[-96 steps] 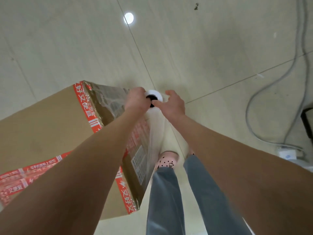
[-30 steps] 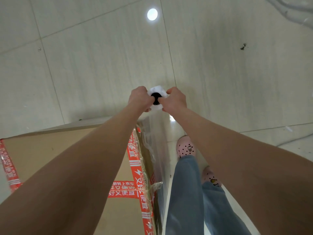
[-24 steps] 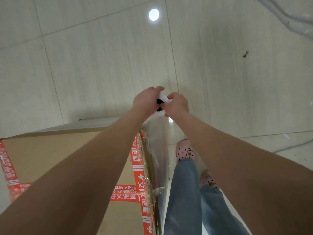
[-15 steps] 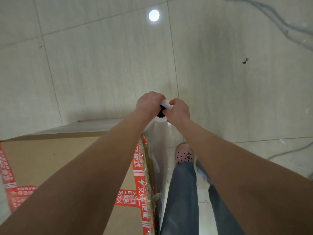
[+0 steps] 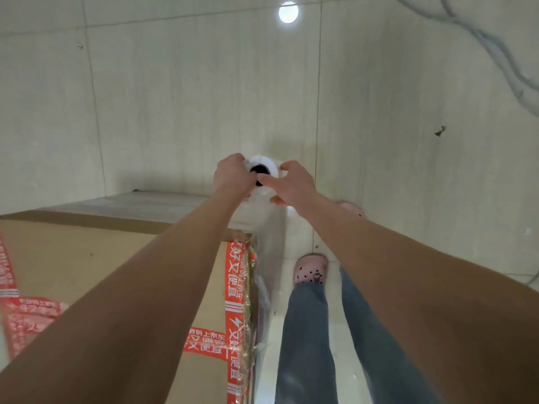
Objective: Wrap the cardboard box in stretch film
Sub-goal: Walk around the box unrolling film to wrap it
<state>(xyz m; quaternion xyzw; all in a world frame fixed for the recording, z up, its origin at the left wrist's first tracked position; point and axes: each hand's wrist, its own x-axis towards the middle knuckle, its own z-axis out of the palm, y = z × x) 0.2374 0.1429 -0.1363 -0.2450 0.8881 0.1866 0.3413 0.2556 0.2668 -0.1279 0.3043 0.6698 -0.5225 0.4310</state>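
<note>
A large cardboard box (image 5: pixel 87 258) with red printed tape fills the lower left; its right side is covered in clear film. A white stretch film roll (image 5: pixel 264 167) with a black core stands upright just past the box's far right corner. My left hand (image 5: pixel 230 174) grips the roll's top from the left. My right hand (image 5: pixel 293 185) holds it from the right, thumb across the core. A sheet of clear stretch film (image 5: pixel 269 258) runs down from the roll along the box's right side.
The floor is pale tile. My legs in blue jeans (image 5: pixel 309 330) and pink clogs (image 5: pixel 310 269) stand right of the box. A grey cable (image 5: pixel 495 53) lies at the upper right. A ceiling light's reflection (image 5: pixel 288 12) shows at top.
I have walked along the box's right side toward its far corner, carrying the roll. Both hands shifted their grip on the roll's top, and the core is uncovered again.
</note>
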